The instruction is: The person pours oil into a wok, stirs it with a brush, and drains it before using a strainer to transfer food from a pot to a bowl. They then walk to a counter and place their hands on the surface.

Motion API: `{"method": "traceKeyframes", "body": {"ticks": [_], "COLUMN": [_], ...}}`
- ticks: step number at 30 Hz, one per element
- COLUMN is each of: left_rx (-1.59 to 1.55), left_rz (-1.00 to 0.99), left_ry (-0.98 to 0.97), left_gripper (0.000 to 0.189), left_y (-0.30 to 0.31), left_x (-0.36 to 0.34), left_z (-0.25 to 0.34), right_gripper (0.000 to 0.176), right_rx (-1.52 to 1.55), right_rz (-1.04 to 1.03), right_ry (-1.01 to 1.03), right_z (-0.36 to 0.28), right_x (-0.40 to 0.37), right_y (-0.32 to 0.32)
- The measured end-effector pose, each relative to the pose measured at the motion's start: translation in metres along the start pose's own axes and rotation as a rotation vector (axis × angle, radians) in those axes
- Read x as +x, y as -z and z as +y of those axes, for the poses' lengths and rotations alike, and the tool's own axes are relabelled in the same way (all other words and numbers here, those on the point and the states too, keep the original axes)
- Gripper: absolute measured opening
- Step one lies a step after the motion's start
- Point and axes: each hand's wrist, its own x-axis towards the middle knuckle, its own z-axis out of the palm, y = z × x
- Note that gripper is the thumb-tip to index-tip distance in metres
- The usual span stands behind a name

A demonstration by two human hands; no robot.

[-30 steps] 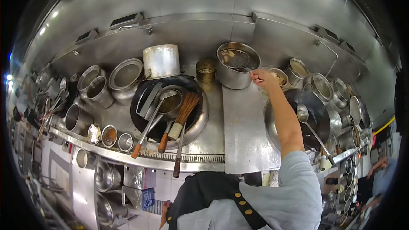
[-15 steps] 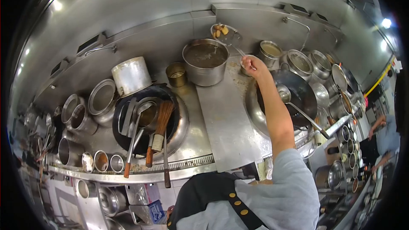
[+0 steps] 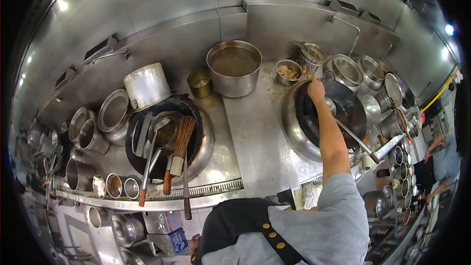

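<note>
My right hand (image 3: 316, 90) is closed around the handle of a wire skimmer (image 3: 310, 60), reaching over the back rim of the right wok (image 3: 349, 103). The skimmer's head is tipped on edge above a small metal pot (image 3: 319, 51) of pale liquid. Just left of it sits a metal bowl (image 3: 289, 71) of brownish food pieces. Farther left stands a large pot (image 3: 235, 64) of brown liquid. A ladle (image 3: 346, 126) rests in the right wok, below my forearm. Only a sliver of my left hand (image 3: 195, 242) shows beside the black apron, its fingers mostly hidden.
The left wok (image 3: 132, 140) holds a bamboo brush (image 3: 182, 140), ladles and a small pan. Beside the large pot stand an open tin (image 3: 200, 83) and an upturned pot (image 3: 147, 86). Pots and strainers crowd both sides. Another person (image 3: 445, 154) is at the far right.
My right hand has swung right and drawn nearer, taking the skimmer from beside the large pot to the small pots. The golden pieces no longer show in it; the bowl of food is uncovered.
</note>
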Motion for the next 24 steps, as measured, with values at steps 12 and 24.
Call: {"method": "traceKeyframes", "body": {"ticks": [12,24], "left_rx": [0.350,-0.654], "left_rz": [0.137,0.113], "left_ry": [-0.480,0.332], "left_gripper": [0.018,0.016], "left_y": [0.003,-0.029], "left_x": [-0.008,-0.030], "left_z": [-0.005,0.011], "right_gripper": [0.035,0.043], "right_rx": [0.376,-0.093], "right_rz": [0.084,-0.185], "right_ry": [0.481,0.645], "right_z": [-0.066,-0.164], "right_x": [-0.010,0.033], "right_y": [0.012,-0.023]}}
